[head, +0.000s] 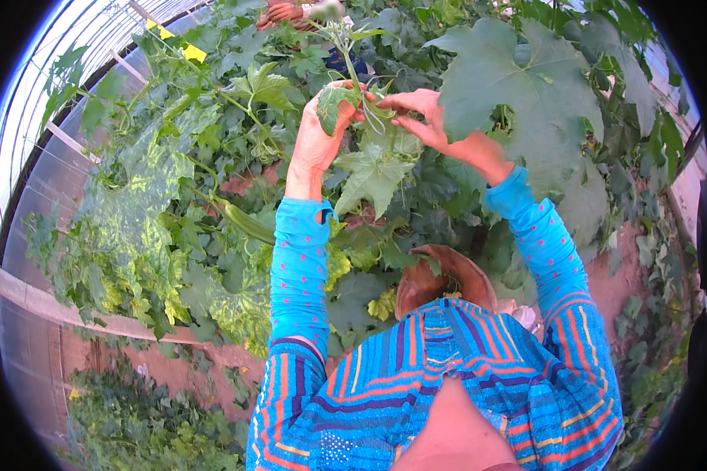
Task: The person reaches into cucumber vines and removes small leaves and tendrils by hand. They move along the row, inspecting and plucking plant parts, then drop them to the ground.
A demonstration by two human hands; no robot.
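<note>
At the upper middle, my left hand (324, 126) is closed around the green stem of a climbing vine (350, 62), with a lobed leaf (330, 109) over its fingers. Close to its right, my right hand (421, 115) has its thumb and fingertips at a thin stem or tendril beside the same vine. A loop of thin pale string (375, 122) hangs between the two hands. Below them spreads a lighter green leaf (376, 175). A large leaf (521, 76) partly covers my right hand and wrist. Whether the right fingertips pinch the stem or the string is not clear.
A long ridged green fruit (246, 224) hangs left of my left forearm. Yellow cards (194, 53) hang at the upper left near the greenhouse's plastic wall (41, 218). Another person's hand (285, 12) shows at the top. Dense foliage surrounds my arms, with reddish soil (621, 277) at right.
</note>
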